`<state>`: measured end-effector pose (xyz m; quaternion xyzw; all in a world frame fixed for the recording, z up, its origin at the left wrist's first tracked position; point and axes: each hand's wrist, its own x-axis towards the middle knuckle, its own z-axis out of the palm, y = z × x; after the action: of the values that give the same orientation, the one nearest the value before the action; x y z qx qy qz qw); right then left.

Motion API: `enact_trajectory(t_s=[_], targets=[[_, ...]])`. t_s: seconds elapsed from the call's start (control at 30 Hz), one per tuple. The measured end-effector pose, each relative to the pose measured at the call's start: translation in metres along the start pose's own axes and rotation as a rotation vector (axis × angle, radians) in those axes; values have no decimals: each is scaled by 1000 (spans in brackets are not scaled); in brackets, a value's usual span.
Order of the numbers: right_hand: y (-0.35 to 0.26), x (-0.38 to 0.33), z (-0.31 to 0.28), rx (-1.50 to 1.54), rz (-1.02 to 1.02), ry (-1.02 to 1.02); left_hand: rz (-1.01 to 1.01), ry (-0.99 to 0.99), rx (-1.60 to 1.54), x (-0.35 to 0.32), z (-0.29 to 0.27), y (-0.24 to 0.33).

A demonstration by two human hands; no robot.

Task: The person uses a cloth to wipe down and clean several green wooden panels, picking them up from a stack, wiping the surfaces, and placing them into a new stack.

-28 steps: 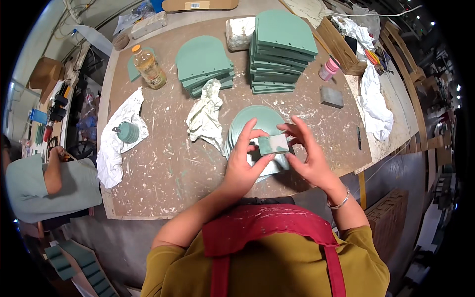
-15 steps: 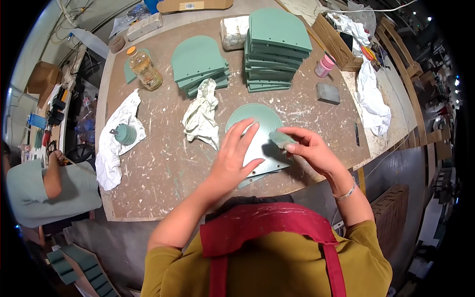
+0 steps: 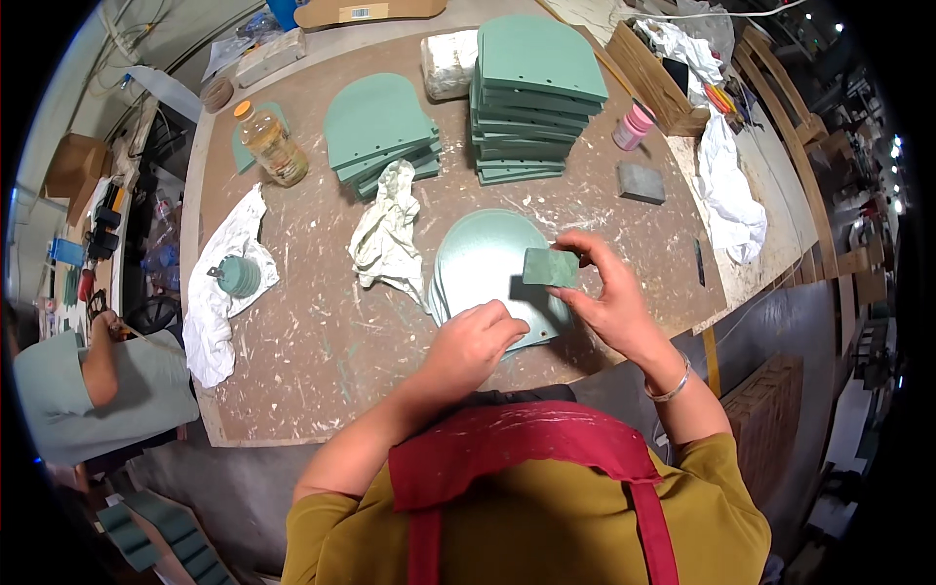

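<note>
Got a small green block (image 3: 550,267) clamped btwn my right hand's (image 3: 616,300) thumb + fingers, held up over the right side of a short stack of round-topped green plates (image 3: 487,255), nr the middle of the table's near edge. My left hand (image 3: 470,345) has its fingers curled in at the stack's front end; can't tell if they're pinching a plate tbh.

Table (image 3: 292,390) is brown, scuffed, w/ white flecks + a few green smears. Crumpled white rag (image 3: 388,229) just left of the stack, white cloth (image 3: 210,336) by the left edge. Tall plate stack (image 3: 536,63) toward the far edge, orange-capped bottle (image 3: 273,146) nr the far-left corner, gray block (image 3: 641,182) toward the right edge.

Rest of the rm: gray concrete-looking floor (image 3: 263,478), co-worker (image 3: 107,395) in a grayish-green top past the left edge, wooden frame (image 3: 780,93) off the far-right corner.
</note>
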<state>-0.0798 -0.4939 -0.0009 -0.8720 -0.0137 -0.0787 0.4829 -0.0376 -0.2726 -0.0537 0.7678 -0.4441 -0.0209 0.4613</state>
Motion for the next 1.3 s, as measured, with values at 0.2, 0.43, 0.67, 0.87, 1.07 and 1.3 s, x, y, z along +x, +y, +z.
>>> enact_trajectory(t_s=[0.2, 0.43, 0.67, 0.87, 1.07, 1.3], targets=[[13, 4, 1, 762, 400, -52, -7, -60, 25, -2, -1, 0], [40, -4, 0, 1452, 668, -17, -13, -70, 11, -3, 1, 5], [44, -7, 6, 1719, 679, -106, -9, -63, 22, -4, 4, 7], [48, -14, 6, 1668, 627, -102, 1, -67, 33, -4, 8, 3], [20, -15, 12, 993, 469, 20, -7, -91, 16, -5, 9, 5], [11, -14, 16, 59, -1, 140, -29, -28, 13, -4, 9, 6]])
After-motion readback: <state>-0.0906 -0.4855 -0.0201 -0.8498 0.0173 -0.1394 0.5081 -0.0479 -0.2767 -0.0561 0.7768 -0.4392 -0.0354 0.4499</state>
